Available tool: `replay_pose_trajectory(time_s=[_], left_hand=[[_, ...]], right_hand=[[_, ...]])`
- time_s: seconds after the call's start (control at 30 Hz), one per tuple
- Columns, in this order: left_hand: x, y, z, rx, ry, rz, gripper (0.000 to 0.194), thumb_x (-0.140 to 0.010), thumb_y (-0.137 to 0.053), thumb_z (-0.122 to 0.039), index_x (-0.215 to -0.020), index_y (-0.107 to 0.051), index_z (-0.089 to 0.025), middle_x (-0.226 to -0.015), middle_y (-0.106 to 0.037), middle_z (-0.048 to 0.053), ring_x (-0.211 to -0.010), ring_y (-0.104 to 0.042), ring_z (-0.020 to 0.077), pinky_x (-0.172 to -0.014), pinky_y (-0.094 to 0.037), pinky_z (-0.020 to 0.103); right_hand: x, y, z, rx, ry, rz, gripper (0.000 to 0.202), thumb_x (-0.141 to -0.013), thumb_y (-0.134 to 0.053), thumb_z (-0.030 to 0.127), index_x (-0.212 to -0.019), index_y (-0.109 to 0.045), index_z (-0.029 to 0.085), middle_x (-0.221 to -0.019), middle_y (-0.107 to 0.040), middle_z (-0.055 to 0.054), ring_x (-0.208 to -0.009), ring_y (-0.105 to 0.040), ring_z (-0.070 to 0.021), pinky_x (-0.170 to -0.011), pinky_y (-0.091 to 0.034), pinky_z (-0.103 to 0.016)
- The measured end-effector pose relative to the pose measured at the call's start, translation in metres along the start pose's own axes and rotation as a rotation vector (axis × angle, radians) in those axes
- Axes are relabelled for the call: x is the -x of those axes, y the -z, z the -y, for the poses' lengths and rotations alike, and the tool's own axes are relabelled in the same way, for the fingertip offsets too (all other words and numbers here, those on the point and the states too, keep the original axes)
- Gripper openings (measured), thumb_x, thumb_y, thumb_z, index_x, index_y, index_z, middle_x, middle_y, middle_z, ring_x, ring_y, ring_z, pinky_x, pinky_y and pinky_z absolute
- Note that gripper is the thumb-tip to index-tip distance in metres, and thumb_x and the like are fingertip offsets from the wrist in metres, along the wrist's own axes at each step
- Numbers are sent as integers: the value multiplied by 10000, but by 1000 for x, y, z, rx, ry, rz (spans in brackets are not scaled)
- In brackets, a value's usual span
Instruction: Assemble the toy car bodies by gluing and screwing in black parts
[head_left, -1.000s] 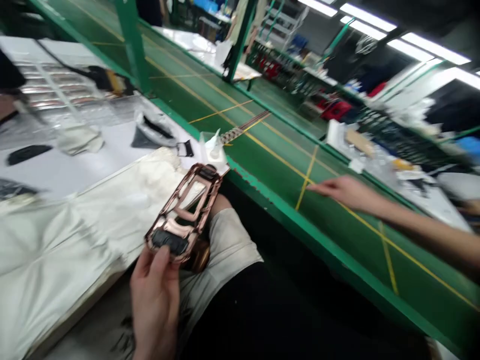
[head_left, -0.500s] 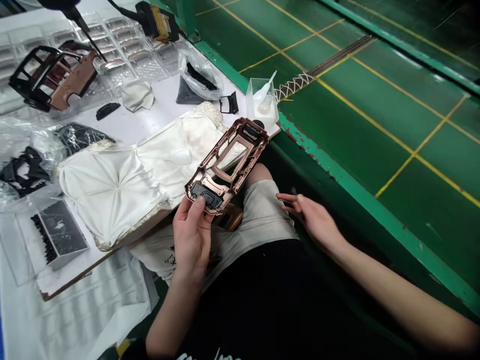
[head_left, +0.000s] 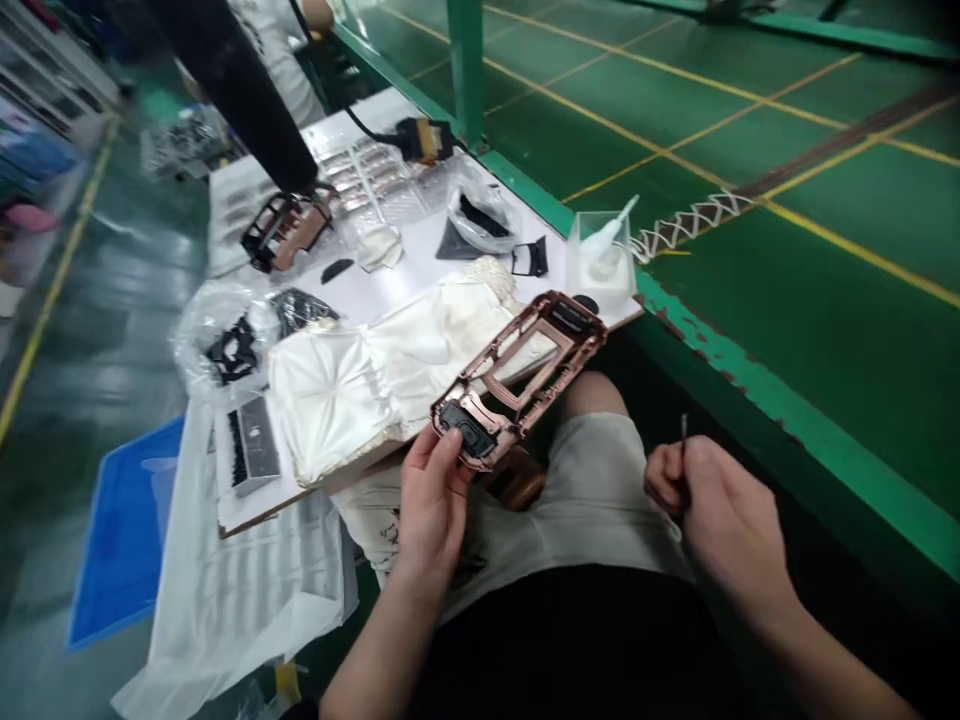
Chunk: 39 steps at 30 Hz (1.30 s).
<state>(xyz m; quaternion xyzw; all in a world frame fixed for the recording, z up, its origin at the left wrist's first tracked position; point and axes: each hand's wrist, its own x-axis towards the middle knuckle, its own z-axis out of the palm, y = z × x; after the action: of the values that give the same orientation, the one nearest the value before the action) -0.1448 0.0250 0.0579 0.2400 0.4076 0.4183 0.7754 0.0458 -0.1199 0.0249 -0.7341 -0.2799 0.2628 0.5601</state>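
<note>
"Copper-brown, oblong, plastic-looking openwork shell [head_left: 504,393], frame centre: hold?"
"Your left hand [head_left: 435,492] pinches its flat black end panel [head_left: 471,428]; your right hand [head_left: 726,515] curls fingers around a thin dark rod [head_left: 684,428]."
"Handling?"
"Likely light, stiff, fragile where thin; grip there, panelled end."

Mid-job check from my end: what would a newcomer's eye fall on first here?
Probably the copper frame in the left hand, near the centre, in front of the white pad. Next, perhaps the black cylinder slanting in at upper left, its lower end overlapping a car body in view. The blue panel at lower left also stands out.
</note>
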Motion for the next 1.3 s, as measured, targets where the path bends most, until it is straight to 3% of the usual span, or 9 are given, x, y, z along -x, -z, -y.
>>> replay_pose_trajectory(time_s=[0.07,0.17,0.2,0.27,0.37,0.6,0.7,1.1,1.3], left_hand=[[1,-1,0,10,1,-28,272,-761,-871,-295,-1006,-802,-198,-968,-835,38,-814,-754,128,-751,-621,201],[3,-1,0,31,-5,-67,233,-743,-883,-281,-951,-802,-211,-955,-827,35,-799,-742,132,-710,-605,201],[3,-2,0,35,-6,-71,223,-739,-885,-281,-934,-801,-214,-965,-826,37,-809,-743,139,-710,-605,206],[4,-2,1,42,-6,-66,217,-734,-888,-288,-918,-799,-213,-984,-824,42,-836,-746,149,-733,-612,219],[5,-4,1,62,-10,-45,247,-735,-889,-298,-945,-801,-202,-986,-820,41,-831,-739,143,-760,-615,236],[5,-8,-1,104,8,-50,276,-708,-909,-283,-939,-803,-175,-960,-807,33,-783,-714,110,-731,-610,202],[5,-8,-2,119,24,-66,281,-705,-911,-271,-952,-807,-186,-986,-805,31,-790,-705,98,-697,-599,173],[3,-6,0,71,18,-38,274,-728,-894,-307,-959,-810,-185,-916,-808,41,-747,-712,120,-744,-618,222],[5,-5,0,83,10,-33,256,-752,-880,-283,-980,-805,-192,-939,-813,30,-755,-723,109,-702,-593,180]], right_hand=[[-1,-8,23,157,245,113,388,-1094,-434,412,-756,-538,253,-604,-485,7,-510,-482,-162,-451,-398,-320],[-8,-21,59,323,709,200,105,-1046,-565,226,-1013,-664,231,-788,-636,-25,-665,-619,-165,-583,-497,-314],[-13,-26,69,364,826,216,110,-1027,-598,187,-1104,-669,219,-847,-661,-37,-714,-640,-169,-628,-511,-315],[-25,-37,88,452,979,259,166,-1028,-602,168,-1177,-671,190,-868,-667,-50,-732,-633,-173,-654,-503,-324],[-43,-55,103,564,1115,347,171,-1058,-537,188,-1071,-705,158,-812,-634,-61,-729,-584,-195,-642,-463,-350],[-57,-85,93,581,1201,345,166,-1012,-605,154,-880,-705,157,-762,-595,-58,-765,-488,-215,-722,-424,-378],[-58,-87,86,526,1199,374,143,-1009,-608,144,-905,-704,162,-766,-599,-50,-781,-500,-213,-769,-447,-387],[-56,-88,82,450,1190,282,88,-943,-654,66,-885,-688,123,-754,-584,-69,-791,-521,-225,-756,-505,-402],[-56,-89,85,510,1211,297,128,-953,-665,102,-834,-688,141,-727,-581,-55,-746,-490,-208,-663,-440,-372]])
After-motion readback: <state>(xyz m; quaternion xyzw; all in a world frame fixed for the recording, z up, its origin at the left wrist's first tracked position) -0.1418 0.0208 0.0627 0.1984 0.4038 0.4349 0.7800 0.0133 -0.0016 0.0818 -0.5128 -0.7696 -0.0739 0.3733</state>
